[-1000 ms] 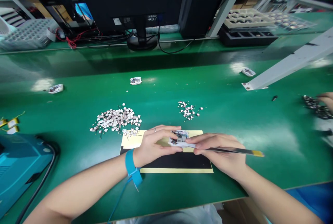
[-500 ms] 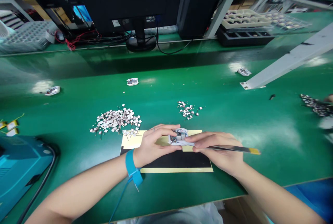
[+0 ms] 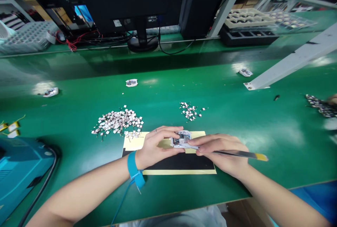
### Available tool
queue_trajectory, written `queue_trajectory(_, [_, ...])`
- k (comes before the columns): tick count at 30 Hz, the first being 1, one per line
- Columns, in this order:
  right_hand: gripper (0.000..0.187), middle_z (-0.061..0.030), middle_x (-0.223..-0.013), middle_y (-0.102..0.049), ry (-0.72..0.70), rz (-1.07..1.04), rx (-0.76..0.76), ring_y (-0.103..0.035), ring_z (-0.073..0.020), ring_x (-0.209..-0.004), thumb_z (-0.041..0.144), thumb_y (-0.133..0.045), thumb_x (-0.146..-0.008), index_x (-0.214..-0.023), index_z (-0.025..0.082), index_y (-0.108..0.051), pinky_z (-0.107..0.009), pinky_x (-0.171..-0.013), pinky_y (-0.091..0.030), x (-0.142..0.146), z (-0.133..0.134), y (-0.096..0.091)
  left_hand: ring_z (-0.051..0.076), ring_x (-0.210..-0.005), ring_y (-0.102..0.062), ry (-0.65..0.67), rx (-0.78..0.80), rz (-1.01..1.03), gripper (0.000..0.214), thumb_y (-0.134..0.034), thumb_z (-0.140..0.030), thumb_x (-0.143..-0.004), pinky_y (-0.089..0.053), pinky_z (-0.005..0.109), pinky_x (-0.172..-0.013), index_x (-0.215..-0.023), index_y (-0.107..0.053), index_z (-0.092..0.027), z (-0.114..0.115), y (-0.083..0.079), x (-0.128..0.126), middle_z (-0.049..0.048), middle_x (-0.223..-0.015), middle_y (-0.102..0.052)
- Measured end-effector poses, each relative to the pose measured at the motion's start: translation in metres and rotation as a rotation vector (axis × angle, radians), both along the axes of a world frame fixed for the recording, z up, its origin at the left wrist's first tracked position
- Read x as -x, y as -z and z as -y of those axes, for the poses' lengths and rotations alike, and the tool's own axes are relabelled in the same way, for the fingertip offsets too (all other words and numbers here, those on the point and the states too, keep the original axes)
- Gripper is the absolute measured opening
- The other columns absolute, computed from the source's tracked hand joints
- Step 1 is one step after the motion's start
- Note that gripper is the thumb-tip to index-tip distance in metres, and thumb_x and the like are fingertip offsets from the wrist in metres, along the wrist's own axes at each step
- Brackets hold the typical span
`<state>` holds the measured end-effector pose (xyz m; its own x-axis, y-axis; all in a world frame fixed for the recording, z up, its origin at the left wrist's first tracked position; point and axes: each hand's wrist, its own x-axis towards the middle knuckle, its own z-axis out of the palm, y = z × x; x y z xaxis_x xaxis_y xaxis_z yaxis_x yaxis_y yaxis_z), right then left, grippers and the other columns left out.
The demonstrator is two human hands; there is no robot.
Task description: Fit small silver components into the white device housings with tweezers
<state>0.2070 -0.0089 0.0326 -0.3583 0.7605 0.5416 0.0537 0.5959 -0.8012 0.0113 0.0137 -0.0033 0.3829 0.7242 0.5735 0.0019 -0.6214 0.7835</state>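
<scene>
My left hand (image 3: 155, 146), with a blue strap (image 3: 135, 169) at its wrist, pinches a small white-cased device (image 3: 181, 139) by its left side. The case is uncovered and its circuit board faces up. On the right, my right hand (image 3: 223, 151) holds a slim metal tool with a yellow end (image 3: 247, 154) like a pen. The tool's front part reaches the device's near right edge; its exact tip is hard to make out. Beneath both hands lies a black mat with a yellow border (image 3: 181, 172).
Small white square parts with dark leads lie in a large pile (image 3: 116, 121) and a smaller pile (image 3: 190, 111). More white-cased units (image 3: 131, 83) sit farther back. A teal machine (image 3: 23, 174) stands left; a slanted metal post (image 3: 289, 60) right. A monitor (image 3: 126, 2) is behind.
The tool's yellow end has moved slightly right and down with my right hand. The white-cased units farther back have shifted a little left. My left hand keeps its hold on the device.
</scene>
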Motion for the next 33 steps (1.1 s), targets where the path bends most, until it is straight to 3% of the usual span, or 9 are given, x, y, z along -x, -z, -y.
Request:
queue_trajectory(9, [0.029,-0.0061,-0.095,-0.067,-0.08,0.05,-0.076,-0.064,-0.0167,-0.084,-0.002,-0.06,-0.07,-0.091,0.017,-0.063,-0.025,-0.071,-0.055,-0.005,-0.002,0.001,0.017,-0.093,-0.06,0.026,-0.027,-0.025,0.036,-0.073,-0.016,-0.062,-0.05,0.028,-0.08,-0.093,-0.054,-0.014,0.0,-0.004,0.0,0.0129,-0.101,-0.062])
queue_trajectory(21, [0.018,-0.0071,-0.086,-0.069,0.015,0.036,-0.094,-0.065,-0.0136,-0.077,0.0,-0.06,-0.071,-0.08,0.015,-0.063,-0.019,-0.069,-0.054,0.0,0.0,-0.001,0.017,-0.094,-0.059,-0.011,-0.142,-0.056,0.034,-0.073,-0.015,-0.062,-0.049,0.025,-0.08,-0.091,-0.056,-0.012,0.0,-0.005,0.0,0.0138,-0.099,-0.063])
queue_trajectory(27, [0.025,-0.0072,-0.086,-0.069,0.017,-0.026,-0.003,-0.066,-0.0168,-0.078,-0.003,-0.064,-0.065,-0.082,0.015,-0.064,-0.023,-0.069,-0.056,0.005,-0.004,0.004,0.017,-0.092,-0.06,-0.076,-0.168,-0.126,0.033,-0.07,-0.018,-0.066,-0.049,0.028,-0.079,-0.095,-0.056,-0.012,0.001,-0.004,0.0,0.0139,-0.1,-0.063])
queue_trajectory(33, [0.027,-0.0039,-0.085,-0.069,0.029,-0.12,0.133,-0.066,-0.0165,-0.08,-0.004,-0.063,-0.066,-0.081,0.019,-0.064,-0.025,-0.071,-0.056,0.006,-0.005,0.007,0.018,-0.088,-0.061,-0.131,-0.099,-0.146,0.025,-0.072,-0.021,-0.064,-0.05,0.028,-0.075,-0.083,-0.058,-0.014,0.001,-0.002,0.0,0.0123,-0.099,-0.063])
